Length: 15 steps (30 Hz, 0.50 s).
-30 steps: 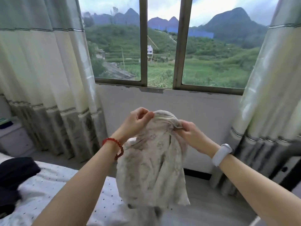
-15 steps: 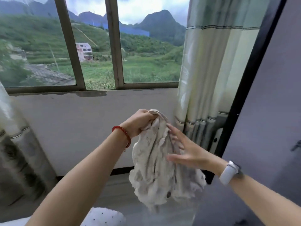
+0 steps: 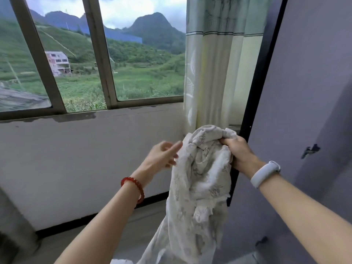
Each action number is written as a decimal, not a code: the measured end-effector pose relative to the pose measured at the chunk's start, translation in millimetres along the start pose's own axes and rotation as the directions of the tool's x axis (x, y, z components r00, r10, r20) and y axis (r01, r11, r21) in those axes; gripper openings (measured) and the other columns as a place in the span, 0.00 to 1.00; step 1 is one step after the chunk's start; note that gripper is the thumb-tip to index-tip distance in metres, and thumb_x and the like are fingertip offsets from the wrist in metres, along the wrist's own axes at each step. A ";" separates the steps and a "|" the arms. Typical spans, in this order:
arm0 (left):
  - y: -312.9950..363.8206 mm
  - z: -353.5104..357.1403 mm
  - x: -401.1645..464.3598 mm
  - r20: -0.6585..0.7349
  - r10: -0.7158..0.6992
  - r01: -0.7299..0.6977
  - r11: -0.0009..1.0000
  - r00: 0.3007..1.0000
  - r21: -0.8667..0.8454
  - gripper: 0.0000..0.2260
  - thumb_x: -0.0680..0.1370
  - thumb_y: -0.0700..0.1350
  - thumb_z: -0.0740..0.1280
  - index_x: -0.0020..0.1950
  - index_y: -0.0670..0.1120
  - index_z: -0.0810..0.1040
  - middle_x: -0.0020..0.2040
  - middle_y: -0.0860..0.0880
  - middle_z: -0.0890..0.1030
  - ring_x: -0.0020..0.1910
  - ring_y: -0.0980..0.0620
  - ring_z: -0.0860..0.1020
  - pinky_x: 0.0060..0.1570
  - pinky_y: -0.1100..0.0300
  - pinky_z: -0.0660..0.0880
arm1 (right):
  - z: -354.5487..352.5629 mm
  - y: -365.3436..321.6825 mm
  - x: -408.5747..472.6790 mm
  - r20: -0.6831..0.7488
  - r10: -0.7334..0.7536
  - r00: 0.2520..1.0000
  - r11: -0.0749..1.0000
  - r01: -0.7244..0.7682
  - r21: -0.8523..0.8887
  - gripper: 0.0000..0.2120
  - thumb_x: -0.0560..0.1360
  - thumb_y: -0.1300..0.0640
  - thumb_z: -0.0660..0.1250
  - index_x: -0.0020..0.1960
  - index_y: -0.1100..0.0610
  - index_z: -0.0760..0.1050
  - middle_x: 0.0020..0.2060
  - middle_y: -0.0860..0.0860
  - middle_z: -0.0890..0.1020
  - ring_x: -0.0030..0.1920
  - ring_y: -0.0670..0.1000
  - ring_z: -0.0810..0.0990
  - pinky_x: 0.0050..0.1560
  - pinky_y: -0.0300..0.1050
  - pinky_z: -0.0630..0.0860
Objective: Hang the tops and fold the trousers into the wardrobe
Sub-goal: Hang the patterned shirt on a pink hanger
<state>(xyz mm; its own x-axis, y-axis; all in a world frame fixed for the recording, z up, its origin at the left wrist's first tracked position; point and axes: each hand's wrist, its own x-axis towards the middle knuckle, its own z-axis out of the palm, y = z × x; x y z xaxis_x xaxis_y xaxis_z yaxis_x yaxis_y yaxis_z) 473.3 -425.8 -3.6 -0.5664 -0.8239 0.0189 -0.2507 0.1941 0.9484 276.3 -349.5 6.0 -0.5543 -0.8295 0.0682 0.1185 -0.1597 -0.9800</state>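
A cream garment with a faint floral print [image 3: 200, 187] hangs bunched in front of me, its lower end trailing toward the bottom of the view. My right hand [image 3: 238, 151], with a white band on the wrist, grips the garment's top edge. My left hand [image 3: 162, 158], with a red bead bracelet on the wrist, is beside the cloth on its left with fingers loosely spread, blurred, holding nothing. The grey wardrobe door [image 3: 312, 111] with a small dark handle [image 3: 310, 150] fills the right side.
A window [image 3: 99, 54] with a dark frame looks out on green hills at the left. A pale striped curtain [image 3: 215, 63] hangs between window and wardrobe. The white wall below the sill meets a grey floor [image 3: 123, 235]. A sliver of white bedding [image 3: 122, 261] shows at the bottom.
The view has swung right from the bed toward the wardrobe. The garment passed from my left hand to my right hand; my left hand has let go and drawn slightly left.
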 end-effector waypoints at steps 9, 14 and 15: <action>-6.7 42.7 3.1 0.379 -0.086 0.150 0.978 0.921 -0.143 0.24 0.71 0.60 0.70 0.58 0.44 0.77 0.51 0.41 0.82 0.48 0.45 0.81 0.51 0.51 0.78 | -18.0 9.6 -15.1 -0.096 0.124 0.988 0.979 -0.107 0.171 0.13 0.77 0.69 0.54 0.38 0.58 0.70 0.34 0.55 0.75 0.37 0.52 0.77 0.38 0.45 0.77; 11.2 54.2 16.1 0.016 -0.041 0.042 0.996 0.999 -0.083 0.09 0.78 0.35 0.60 0.40 0.40 0.77 0.39 0.42 0.76 0.31 0.54 0.75 0.33 0.61 0.73 | -57.8 12.6 -20.2 -0.126 0.138 0.982 0.970 -0.160 -0.182 0.07 0.76 0.66 0.58 0.42 0.62 0.73 0.39 0.62 0.78 0.37 0.52 0.76 0.37 0.44 0.75; 16.9 46.0 21.6 -0.035 -0.024 0.018 0.986 0.999 -0.164 0.09 0.78 0.35 0.59 0.40 0.41 0.76 0.40 0.42 0.76 0.33 0.52 0.74 0.34 0.61 0.72 | -69.3 10.6 -22.0 -0.127 0.128 0.984 0.912 -0.167 -0.375 0.06 0.76 0.63 0.60 0.44 0.64 0.74 0.39 0.63 0.79 0.37 0.53 0.75 0.37 0.44 0.74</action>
<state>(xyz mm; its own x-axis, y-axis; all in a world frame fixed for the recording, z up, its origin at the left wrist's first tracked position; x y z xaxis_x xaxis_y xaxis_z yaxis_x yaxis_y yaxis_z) 420.8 -415.9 -1.7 -0.5323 -0.8465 0.0075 -0.1287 0.0897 0.9876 232.6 -295.8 -18.8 -0.6348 -0.7683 -0.0823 -0.1084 0.1940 -0.9750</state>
